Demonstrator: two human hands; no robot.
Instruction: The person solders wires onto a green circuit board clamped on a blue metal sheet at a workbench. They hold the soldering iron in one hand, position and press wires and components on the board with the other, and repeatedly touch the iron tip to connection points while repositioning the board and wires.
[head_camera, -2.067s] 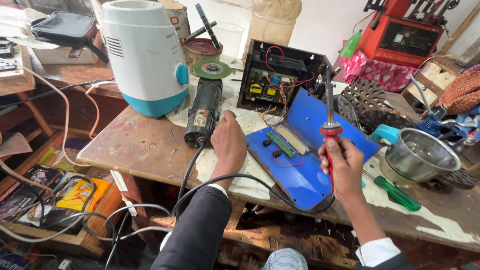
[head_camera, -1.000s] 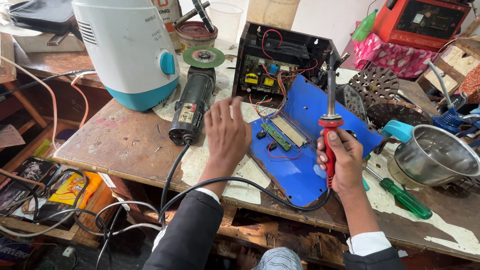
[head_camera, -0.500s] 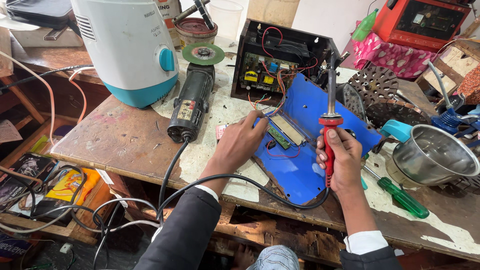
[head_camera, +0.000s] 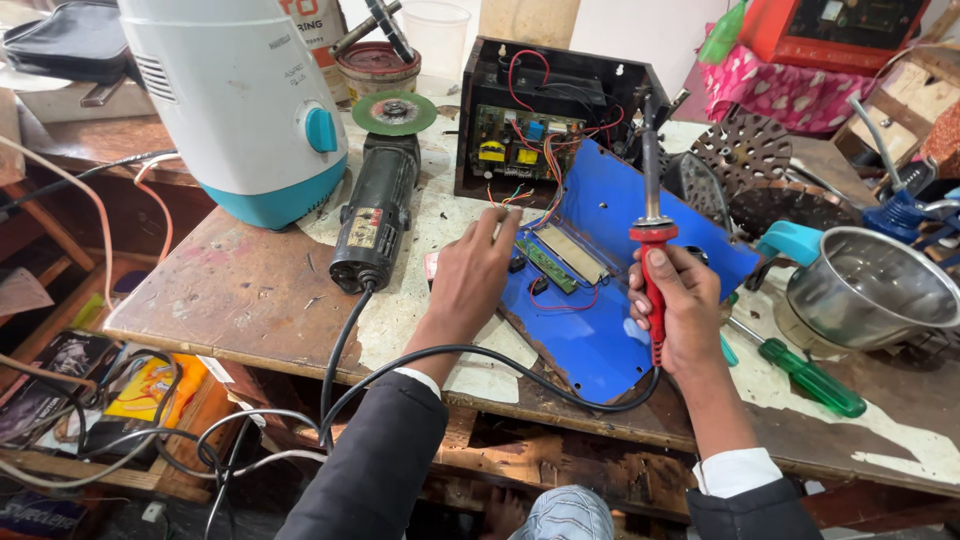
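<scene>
My right hand (head_camera: 682, 305) grips the red handle of a soldering iron (head_camera: 651, 225), held upright with its tip pointing up over a blue metal panel (head_camera: 610, 330). Its black cord loops along the bench's front edge. My left hand (head_camera: 470, 275) reaches forward, fingertips touching the loose coloured wires (head_camera: 512, 195) that run from an opened black electronics box (head_camera: 545, 120) with a green circuit board. A small green board and a tan strip (head_camera: 560, 258) lie on the blue panel between my hands.
A black angle grinder (head_camera: 378, 205) with a green disc lies left of my left hand. Behind it stands a white and teal appliance base (head_camera: 245, 100). At right are a steel bowl (head_camera: 870, 285), a green-handled screwdriver (head_camera: 800, 372) and perforated metal discs (head_camera: 745, 150). Cables hang below the bench.
My left hand has slid forward from the bench surface near the grinder up to the wires at the black box. The right hand keeps the soldering iron upright in place.
</scene>
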